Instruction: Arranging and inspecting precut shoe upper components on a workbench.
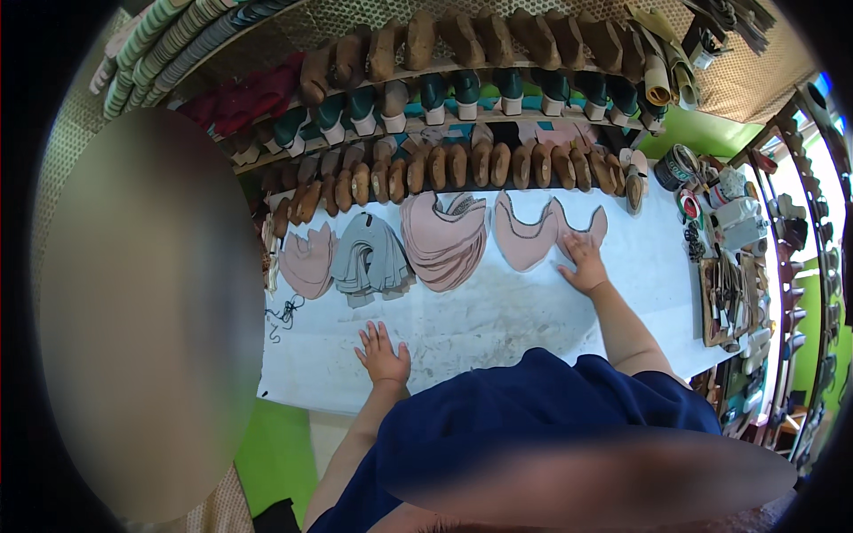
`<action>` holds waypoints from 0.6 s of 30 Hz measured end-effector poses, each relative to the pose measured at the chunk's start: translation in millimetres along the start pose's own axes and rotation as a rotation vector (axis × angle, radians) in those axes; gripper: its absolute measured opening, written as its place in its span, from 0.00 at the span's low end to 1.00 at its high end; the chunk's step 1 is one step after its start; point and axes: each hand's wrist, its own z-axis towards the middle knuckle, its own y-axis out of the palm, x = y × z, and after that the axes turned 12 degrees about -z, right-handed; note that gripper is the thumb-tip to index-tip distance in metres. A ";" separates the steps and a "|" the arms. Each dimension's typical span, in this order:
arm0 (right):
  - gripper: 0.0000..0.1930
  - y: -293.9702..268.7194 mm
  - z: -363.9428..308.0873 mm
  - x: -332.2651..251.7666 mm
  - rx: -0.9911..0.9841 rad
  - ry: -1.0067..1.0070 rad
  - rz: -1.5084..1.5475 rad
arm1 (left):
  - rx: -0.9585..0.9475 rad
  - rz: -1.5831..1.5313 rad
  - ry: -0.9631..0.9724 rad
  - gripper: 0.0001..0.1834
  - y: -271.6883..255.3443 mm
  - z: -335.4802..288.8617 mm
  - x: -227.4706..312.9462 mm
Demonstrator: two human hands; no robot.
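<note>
My left hand [384,355] lies palm down with fingers spread on the white work table [462,329], holding nothing. My right hand [583,263] rests flat, fingers stretched, on the lower part of a pink leather shoe-upper piece [597,224] with a curved cut-out. Beside it on the left lies a similar pink upper piece [524,245], its inner edge dark. Farther left come a fanned stack of pink uppers [444,258], a stack of grey uppers [371,258] and a smaller group of pink pieces [308,265].
Wooden shoe lasts [480,165] line the table's back edge, with shelves of dark green shoes [434,92] and more lasts above. A tool rack [730,298], a tin [679,167] and tape rolls stand at right. Dark cord [284,311] lies at left, near a large blurred shape.
</note>
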 end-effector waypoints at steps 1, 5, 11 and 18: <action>0.26 -0.6 -3.4 13.8 -0.004 0.002 -0.002 | -0.004 -0.001 0.001 0.43 -0.4 0.1 0.4; 0.22 18.0 -14.1 59.2 -0.025 -0.163 -0.132 | -0.004 0.000 0.012 0.43 -0.9 1.6 1.0; 0.15 0.8 10.9 43.2 -0.028 0.420 0.073 | -0.010 0.009 -0.004 0.43 0.5 1.4 -1.1; 0.11 -70.0 76.2 24.1 0.241 0.556 0.172 | 0.003 0.003 -0.006 0.42 0.9 0.1 1.4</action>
